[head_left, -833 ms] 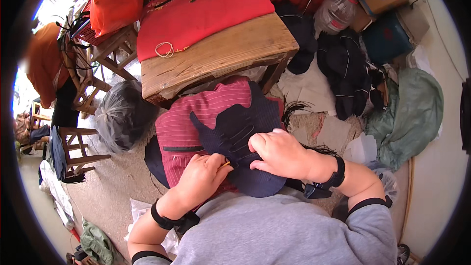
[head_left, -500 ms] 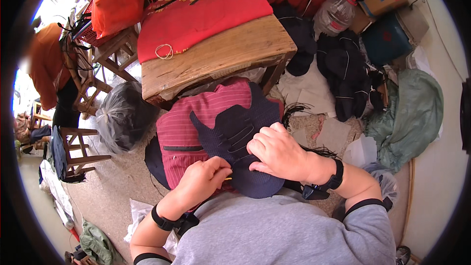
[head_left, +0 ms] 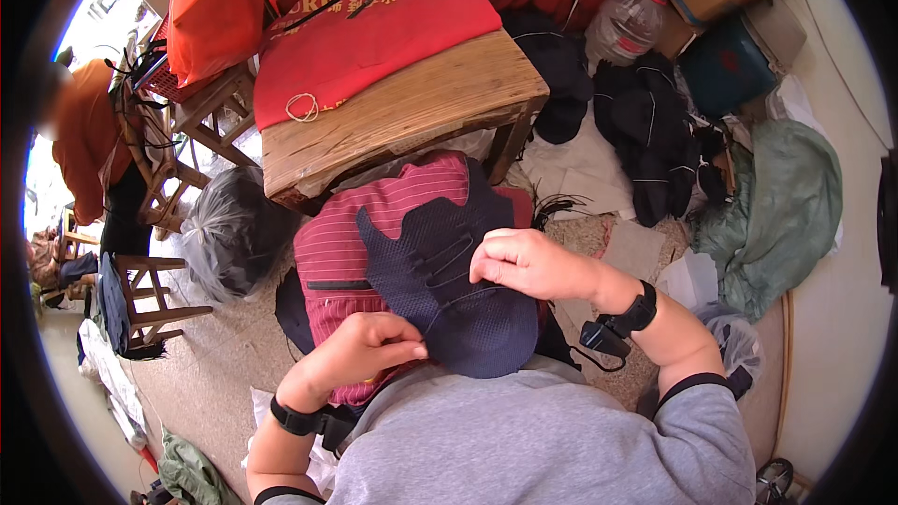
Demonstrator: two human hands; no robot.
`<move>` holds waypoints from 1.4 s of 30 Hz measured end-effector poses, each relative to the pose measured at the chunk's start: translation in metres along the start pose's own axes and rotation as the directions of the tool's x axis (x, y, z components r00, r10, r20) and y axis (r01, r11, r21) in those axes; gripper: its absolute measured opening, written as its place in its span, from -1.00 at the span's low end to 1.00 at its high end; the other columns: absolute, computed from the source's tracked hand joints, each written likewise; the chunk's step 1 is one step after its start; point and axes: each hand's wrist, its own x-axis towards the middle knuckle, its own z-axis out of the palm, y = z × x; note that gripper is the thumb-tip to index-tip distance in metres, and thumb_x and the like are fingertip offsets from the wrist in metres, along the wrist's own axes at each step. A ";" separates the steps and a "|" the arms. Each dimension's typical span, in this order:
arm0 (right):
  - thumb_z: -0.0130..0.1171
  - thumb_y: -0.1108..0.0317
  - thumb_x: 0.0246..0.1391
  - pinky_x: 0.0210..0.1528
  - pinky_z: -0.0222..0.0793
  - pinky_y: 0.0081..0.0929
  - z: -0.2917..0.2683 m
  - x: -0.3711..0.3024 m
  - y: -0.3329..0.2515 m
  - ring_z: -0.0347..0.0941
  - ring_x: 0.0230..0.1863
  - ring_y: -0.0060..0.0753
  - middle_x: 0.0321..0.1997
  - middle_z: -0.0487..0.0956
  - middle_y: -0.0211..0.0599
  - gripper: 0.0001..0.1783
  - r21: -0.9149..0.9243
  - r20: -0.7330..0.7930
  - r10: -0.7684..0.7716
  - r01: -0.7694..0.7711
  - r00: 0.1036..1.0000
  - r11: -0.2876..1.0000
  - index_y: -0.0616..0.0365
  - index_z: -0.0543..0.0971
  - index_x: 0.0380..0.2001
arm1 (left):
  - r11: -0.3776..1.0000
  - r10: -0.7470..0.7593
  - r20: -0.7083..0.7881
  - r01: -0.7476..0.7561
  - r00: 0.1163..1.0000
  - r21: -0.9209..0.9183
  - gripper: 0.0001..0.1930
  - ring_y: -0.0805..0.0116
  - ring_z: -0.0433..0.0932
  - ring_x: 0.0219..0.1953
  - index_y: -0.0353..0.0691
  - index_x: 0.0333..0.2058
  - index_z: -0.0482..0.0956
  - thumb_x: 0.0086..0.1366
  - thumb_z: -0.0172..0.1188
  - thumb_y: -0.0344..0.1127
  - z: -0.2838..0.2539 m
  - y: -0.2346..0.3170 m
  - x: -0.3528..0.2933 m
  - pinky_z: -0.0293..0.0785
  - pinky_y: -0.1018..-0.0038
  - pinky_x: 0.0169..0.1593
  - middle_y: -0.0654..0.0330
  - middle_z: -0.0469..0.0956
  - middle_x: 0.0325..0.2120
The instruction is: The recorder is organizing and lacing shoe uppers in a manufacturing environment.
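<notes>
A dark navy mesh-textured fabric piece (head_left: 496,337), shaped like a shoe upper with a rounded end and several slits, lies in front of my body. Under it is a bulky maroon pinstriped cloth (head_left: 327,234) with a dark band. My left hand (head_left: 374,341) is closed, thumb and fingers pinching at the left edge of the navy piece. Over its right side my right hand (head_left: 533,264) is closed, fingertips together near the slits. Whatever those fingertips hold is too small to make out. Both wrists wear black straps.
Ahead stands a wooden table (head_left: 412,84) with a red cloth (head_left: 393,37) and a rubber band. A tied plastic bag (head_left: 234,224) and a small stool (head_left: 150,299) are left. Dark fabric pieces (head_left: 645,131), a clear jug (head_left: 625,28) and a green sack (head_left: 786,215) lie right.
My right hand has lifted slightly up off the navy piece. My left hand has shifted a little left and down, its thumb now straighter along the edge. The view has tilted slightly.
</notes>
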 end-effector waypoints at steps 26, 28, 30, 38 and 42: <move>0.26 0.41 0.08 -0.26 0.37 -0.57 0.001 -0.007 0.009 0.40 -0.35 -0.62 -0.25 0.42 -0.43 -0.66 -0.050 -0.122 -0.043 0.037 0.992 0.998 0.07 0.56 -0.03 | 0.218 -0.195 -0.417 -0.375 0.888 -0.901 -0.78 0.63 0.14 -0.58 -0.18 -0.17 0.53 0.47 0.04 -0.16 -0.022 -0.053 -0.055 0.11 0.63 -0.45 0.48 0.21 -0.60; 0.31 0.40 0.03 -0.21 0.38 -0.57 0.014 -0.003 -0.024 0.42 -0.25 -0.51 -0.11 0.45 -0.35 -0.54 -0.072 -0.293 -0.235 0.223 0.927 0.972 0.03 0.55 0.05 | 0.503 -0.184 -0.291 -0.164 0.939 -0.848 -0.78 0.64 0.21 -0.53 -0.20 -0.14 0.51 0.47 0.02 -0.19 -0.011 -0.021 -0.045 0.16 0.63 -0.42 0.46 0.31 -0.53; 0.38 0.35 -0.06 -0.09 0.41 -0.49 0.022 0.005 -0.054 0.42 -0.05 -0.36 0.11 0.44 -0.26 -0.40 -0.370 -0.252 -0.564 0.460 0.786 0.807 0.02 0.52 0.13 | 0.626 -0.199 -0.159 0.000 0.967 -0.780 -0.78 0.66 0.26 -0.48 -0.24 -0.11 0.50 0.47 0.03 -0.23 0.000 -0.004 -0.029 0.19 0.62 -0.41 0.43 0.37 -0.48; 0.16 0.43 0.00 -0.20 0.51 -0.39 0.039 -0.005 -0.047 0.53 -0.24 -0.29 -0.13 0.56 -0.12 -0.56 -0.567 0.033 -0.685 0.578 0.727 0.587 0.39 0.54 -0.02 | 0.730 -0.119 0.077 0.140 0.990 -0.669 -0.76 0.63 0.36 -0.33 -0.27 -0.01 0.47 0.47 0.00 -0.29 0.014 0.034 0.003 0.33 0.64 -0.20 0.38 0.46 -0.36; 0.19 0.50 0.00 -0.24 0.51 -0.39 0.033 -0.012 -0.043 0.53 -0.26 -0.22 -0.26 0.53 -0.17 -0.75 -0.417 -0.042 -0.578 0.511 0.815 0.752 0.36 0.55 -0.21 | 0.731 -0.008 0.204 0.145 0.979 -0.667 -0.78 0.63 0.36 -0.34 -0.30 -0.09 0.53 0.46 0.03 -0.29 0.007 0.019 0.007 0.31 0.65 -0.20 0.39 0.46 -0.37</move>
